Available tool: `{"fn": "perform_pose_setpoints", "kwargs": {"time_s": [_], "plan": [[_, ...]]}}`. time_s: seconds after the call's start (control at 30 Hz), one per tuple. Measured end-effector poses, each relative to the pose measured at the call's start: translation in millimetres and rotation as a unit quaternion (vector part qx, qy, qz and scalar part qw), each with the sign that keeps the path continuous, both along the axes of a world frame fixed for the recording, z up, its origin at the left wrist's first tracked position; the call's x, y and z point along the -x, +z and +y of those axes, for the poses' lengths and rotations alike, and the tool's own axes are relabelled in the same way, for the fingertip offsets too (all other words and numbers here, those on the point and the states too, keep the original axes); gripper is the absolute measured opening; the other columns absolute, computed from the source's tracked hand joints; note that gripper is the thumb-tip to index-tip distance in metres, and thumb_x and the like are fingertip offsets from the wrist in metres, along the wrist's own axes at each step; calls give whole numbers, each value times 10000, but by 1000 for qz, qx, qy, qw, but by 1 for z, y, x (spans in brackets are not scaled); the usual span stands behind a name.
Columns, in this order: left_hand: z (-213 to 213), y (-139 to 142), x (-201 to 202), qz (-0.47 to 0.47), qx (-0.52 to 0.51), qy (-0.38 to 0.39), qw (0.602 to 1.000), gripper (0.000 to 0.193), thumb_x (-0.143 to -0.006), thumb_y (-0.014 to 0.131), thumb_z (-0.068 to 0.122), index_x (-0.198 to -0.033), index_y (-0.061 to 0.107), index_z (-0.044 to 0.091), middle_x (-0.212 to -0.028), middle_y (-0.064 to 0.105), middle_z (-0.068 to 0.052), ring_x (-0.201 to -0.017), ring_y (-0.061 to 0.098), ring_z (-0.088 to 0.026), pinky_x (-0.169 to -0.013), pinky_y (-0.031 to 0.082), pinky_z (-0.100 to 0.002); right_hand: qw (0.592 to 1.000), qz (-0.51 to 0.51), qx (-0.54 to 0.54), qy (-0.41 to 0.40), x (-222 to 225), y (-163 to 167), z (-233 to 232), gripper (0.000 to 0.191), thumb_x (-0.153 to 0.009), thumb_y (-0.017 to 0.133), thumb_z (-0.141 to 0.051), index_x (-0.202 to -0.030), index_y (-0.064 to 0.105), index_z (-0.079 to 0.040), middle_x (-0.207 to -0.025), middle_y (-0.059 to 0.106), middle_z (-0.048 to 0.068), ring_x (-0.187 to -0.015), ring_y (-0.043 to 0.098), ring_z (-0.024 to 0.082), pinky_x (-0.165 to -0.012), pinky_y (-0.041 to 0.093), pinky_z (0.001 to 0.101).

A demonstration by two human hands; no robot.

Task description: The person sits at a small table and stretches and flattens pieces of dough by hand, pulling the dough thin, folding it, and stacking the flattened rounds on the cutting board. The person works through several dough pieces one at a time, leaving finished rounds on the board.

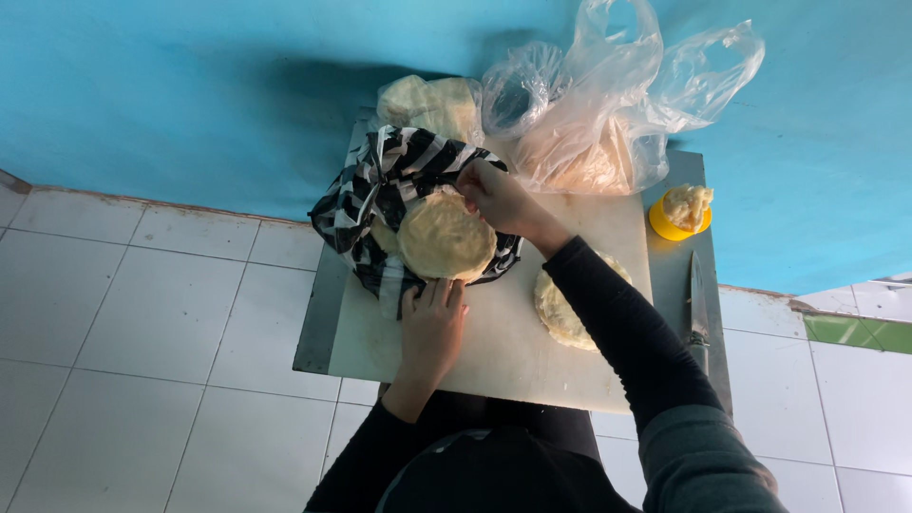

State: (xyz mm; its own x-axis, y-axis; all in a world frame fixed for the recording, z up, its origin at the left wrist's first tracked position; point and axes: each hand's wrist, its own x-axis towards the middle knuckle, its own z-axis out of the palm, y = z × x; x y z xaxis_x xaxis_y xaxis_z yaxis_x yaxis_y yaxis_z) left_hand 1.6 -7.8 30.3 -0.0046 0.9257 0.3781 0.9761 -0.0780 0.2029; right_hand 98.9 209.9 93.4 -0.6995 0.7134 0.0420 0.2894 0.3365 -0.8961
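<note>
I see a round, pale flatbread lying just above the middle of the frame, on top of an open black-and-white striped plastic bag. My right hand comes in from the right and pinches the flatbread's upper right edge, fingers closed on it together with the bag's rim. My left hand lies flat below it, fingers together and stretched out, tips touching the bag's lower edge and the flatbread's rim. All this sits on a white cutting board at centre frame. A second flatbread lies on the board to the right, partly hidden by my dark sleeve. Toward the top are clear plastic bags holding more bread. At right, a small yellow cup heaped with something pale, and a knife below it.
</note>
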Motion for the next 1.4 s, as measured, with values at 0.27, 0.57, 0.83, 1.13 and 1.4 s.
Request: {"fn": "perform_pose_setpoints", "kwargs": {"time_s": [0.27,0.57,0.83,1.13,1.4], "plan": [[4,-12,1,11,21,0,1000,539,-896,696,261,-1373,554,53,-1346,562,-93,-1173,562,-245,-980,414,-473,928,-157,-229,248,-2,-2,-45,383,-678,880,-159,-989,673,-74,-907,664,114,-890,661,314,-740,519,420],[4,-15,1,38,-22,15,999,631,-927,670,267,-1486,470,54,-1437,544,-81,-1322,521,-192,-976,410,-452,975,25,-220,-33,-5,17,15,149,-945,712,-85,-1031,603,-32,-840,602,88,-772,607,201,-682,504,364],[7,-6,7,16,40,4,999,622,-905,680,278,-1459,474,84,-1396,556,-74,-1266,540,-217,-993,406,-456,955,275,-42,-104,-50,95,23,80,-1092,577,-67,-1110,646,-31,-952,666,-22,-841,591,37,-773,513,219],[37,9,-17,-909,146,-304,243,836,-1042,384,690,-1583,373,52,-1474,524,-182,-1313,551,-288,-1073,469,-386,990,50,-132,-29,-90,60,-129,389,-881,588,58,-1224,703,-85,-1081,706,67,-948,740,167,-825,589,299],[27,-4,-57,-936,168,-183,250,917,-897,474,763,-1582,353,165,-1574,442,-65,-1403,468,-254,-1145,422,-460,865,222,-160,-420,-105,3,-187,332,-964,712,-95,-1224,529,-1,-1251,581,84,-1149,549,219,-953,445,306]]}}
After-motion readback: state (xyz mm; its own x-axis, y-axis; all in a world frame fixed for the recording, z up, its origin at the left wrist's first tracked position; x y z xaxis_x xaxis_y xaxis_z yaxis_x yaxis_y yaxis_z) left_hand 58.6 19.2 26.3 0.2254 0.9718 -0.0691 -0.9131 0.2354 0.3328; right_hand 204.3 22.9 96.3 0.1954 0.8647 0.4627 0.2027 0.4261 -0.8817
